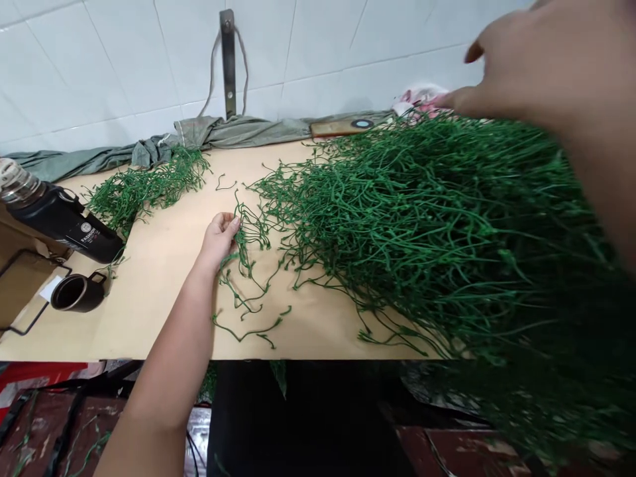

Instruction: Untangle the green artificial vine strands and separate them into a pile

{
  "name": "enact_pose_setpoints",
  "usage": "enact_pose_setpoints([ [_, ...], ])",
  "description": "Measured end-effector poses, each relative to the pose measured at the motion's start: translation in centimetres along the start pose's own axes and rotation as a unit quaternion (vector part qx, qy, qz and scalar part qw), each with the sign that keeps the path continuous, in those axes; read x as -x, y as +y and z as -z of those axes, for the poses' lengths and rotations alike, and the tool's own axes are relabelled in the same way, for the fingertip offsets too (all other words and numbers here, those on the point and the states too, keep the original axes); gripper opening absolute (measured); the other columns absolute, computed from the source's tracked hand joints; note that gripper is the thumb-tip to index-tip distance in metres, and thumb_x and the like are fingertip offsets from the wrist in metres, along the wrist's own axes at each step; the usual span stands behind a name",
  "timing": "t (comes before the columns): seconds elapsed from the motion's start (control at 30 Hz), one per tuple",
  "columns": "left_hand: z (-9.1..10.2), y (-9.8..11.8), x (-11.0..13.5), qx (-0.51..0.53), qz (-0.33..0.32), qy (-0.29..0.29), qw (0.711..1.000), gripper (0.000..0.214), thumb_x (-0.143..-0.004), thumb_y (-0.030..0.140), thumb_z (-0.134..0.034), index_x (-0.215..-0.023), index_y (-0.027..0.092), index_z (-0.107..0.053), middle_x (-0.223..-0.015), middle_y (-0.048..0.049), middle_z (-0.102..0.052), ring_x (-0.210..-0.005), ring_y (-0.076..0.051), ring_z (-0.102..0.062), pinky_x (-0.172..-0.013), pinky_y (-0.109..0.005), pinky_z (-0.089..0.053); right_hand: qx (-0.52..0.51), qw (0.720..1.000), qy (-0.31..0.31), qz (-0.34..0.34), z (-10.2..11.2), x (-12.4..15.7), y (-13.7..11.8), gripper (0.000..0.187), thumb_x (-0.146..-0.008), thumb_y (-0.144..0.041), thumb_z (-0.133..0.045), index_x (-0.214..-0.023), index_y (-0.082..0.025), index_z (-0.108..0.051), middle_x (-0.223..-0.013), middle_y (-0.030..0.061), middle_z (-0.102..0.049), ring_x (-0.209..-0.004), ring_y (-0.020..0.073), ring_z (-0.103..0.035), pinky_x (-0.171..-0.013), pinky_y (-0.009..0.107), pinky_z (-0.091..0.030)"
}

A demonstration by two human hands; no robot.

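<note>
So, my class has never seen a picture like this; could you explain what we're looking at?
There is no machine here, just a person's two bare hands. The single picture comes from a camera worn on the head, looking forward and down.

On the table lies a large heap of thin green stems, with a smaller green pile at the far left. A dark bottle and a mug are near the left end.

The left hand holds a small bunch of stems. The right hand is raised, fingers apart, by the heap's far side; nothing shows in its grasp.
</note>
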State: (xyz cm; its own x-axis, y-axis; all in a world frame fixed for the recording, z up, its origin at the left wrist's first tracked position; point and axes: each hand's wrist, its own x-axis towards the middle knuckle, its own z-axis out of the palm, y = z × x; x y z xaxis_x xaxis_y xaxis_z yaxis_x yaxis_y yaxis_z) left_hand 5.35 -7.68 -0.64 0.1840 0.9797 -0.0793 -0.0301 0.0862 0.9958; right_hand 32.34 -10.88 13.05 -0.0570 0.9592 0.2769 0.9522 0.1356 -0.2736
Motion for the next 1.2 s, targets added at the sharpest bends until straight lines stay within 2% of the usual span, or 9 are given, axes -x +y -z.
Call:
enact_pose_setpoints([
  [0.23,0.6,-0.7,-0.3,-0.009,-0.045,-0.042,0.998,0.014,-0.077,0.019,-0.059,-0.067,0.015,-0.05,-0.049,0.0082,-0.037,-0.041,-0.003,-0.03,-0.043,-0.017,-0.026,0.041,0.988,-0.116,0.089,-7.4,-1.4,-8.9,0.056,-0.083,-0.056,-0.043,-0.106,-0.011,-0.066,-0.108,0.0128,-0.066,-0.107,0.0225,-0.057,-0.084,0.029,-0.04],
  [0.37,0.6,-1.0,-0.7,-0.003,-0.045,-0.031,0.999,0.01,-0.076,0.015,-0.057,-0.069,0.015,-0.051,-0.048,0.0079,-0.04,-0.042,-0.004,-0.031,-0.044,-0.018,-0.025,0.056,0.975,-0.179,0.121,-10.7,-2.4,-11.3,0.048,-0.081,-0.047,-0.049,-0.108,-0.009,-0.062,-0.106,0.0152,-0.064,-0.095,0.0223,-0.058,-0.073,0.028,-0.039],
  [0.47,0.6,-1.2,-1.1,0.006,-0.04,-0.032,0.999,0.009,-0.077,0.013,-0.055,-0.069,0.014,-0.051,-0.05,0.0071,-0.043,-0.043,-0.004,-0.033,-0.045,-0.018,-0.026,0.022,0.972,-0.212,0.099,-11.5,-2.7,-11.3,0.034,-0.081,-0.036,-0.049,-0.098,-0.01,-0.063,-0.091,0.0109,-0.065,-0.079,0.0148,-0.055,-0.063,0.023,-0.035],
  [0.57,0.4,-1.3,-1.2,0.009,-0.051,-0.039,0.998,0.011,-0.077,0.013,-0.055,-0.067,0.014,-0.051,-0.054,0.006,-0.045,-0.047,-0.004,-0.036,-0.05,-0.018,-0.029,-0.014,0.969,-0.234,0.077,-11.3,-2.7,-10.5,0.026,-0.08,-0.028,-0.049,-0.092,-0.01,-0.063,-0.077,0.0039,-0.06,-0.064,0.0086,-0.046,-0.058,0.021,-0.03],
  [0.77,0.3,-1.2,-0.7,-0.022,-0.044,-0.052,0.997,0.012,-0.078,0.011,-0.051,-0.067,0.013,-0.053,-0.053,0.0055,-0.043,-0.049,-0.006,-0.034,-0.051,-0.019,-0.027,0.055,0.964,-0.229,0.12,-10.7,-2.4,-9.1,0.02,-0.074,-0.025,-0.052,-0.085,-0.013,-0.063,-0.074,0.0043,-0.058,-0.065,0.0111,-0.045,-0.061,0.025,-0.03],
  [0.83,0.2,-0.9,-0.6,-0.024,-0.045,-0.051,0.997,0.013,-0.079,0.01,-0.05,-0.067,0.013,-0.054,-0.053,0.0053,-0.043,-0.049,-0.006,-0.035,-0.052,-0.019,-0.029,0.054,0.956,-0.257,0.13,-10.5,-2.4,-8.7,0.019,-0.074,-0.028,-0.054,-0.083,-0.013,-0.063,-0.073,0.004,-0.057,-0.064,0.0109,-0.043,-0.061,0.025,-0.03],
  [0.97,0.2,-0.5,-0.5,-0.014,-0.05,0.002,0.999,0.013,-0.08,0.009,-0.046,-0.071,0.014,-0.054,-0.055,0.0048,-0.044,-0.053,-0.007,-0.039,-0.056,-0.019,-0.033,0.005,0.943,-0.313,0.108,-10.0,-2.3,-7.3,0.023,-0.081,-0.031,-0.049,-0.081,-0.013,-0.063,-0.066,0.0012,-0.052,-0.059,0.0091,-0.039,-0.06,0.024,-0.031],
  [1.03,0.2,-0.5,-0.5,-0.017,-0.051,-0.011,0.998,0.012,-0.08,0.009,-0.046,-0.074,0.014,-0.055,-0.058,0.0043,-0.047,-0.056,-0.008,-0.042,-0.06,-0.019,-0.036,-0.022,0.952,-0.291,0.091,-10.0,-2.2,-6.6,0.027,-0.085,-0.029,-0.042,-0.081,-0.013,-0.063,-0.064,0.0004,-0.05,-0.058,0.0087,-0.039,-0.06,0.024,-0.031],
  [1.2,0.3,-0.9,-0.7,-0.036,-0.058,-0.055,0.996,0.009,-0.078,0.01,-0.048,-0.073,0.014,-0.054,-0.06,0.0039,-0.047,-0.056,-0.007,-0.041,-0.059,-0.019,-0.035,-0.052,0.986,-0.161,0.01,-9.8,-2.4,-6.1,0.031,-0.088,-0.035,-0.04,-0.081,-0.013,-0.062,-0.065,0.0012,-0.049,-0.06,0.0099,-0.041,-0.062,0.025,-0.032],
])
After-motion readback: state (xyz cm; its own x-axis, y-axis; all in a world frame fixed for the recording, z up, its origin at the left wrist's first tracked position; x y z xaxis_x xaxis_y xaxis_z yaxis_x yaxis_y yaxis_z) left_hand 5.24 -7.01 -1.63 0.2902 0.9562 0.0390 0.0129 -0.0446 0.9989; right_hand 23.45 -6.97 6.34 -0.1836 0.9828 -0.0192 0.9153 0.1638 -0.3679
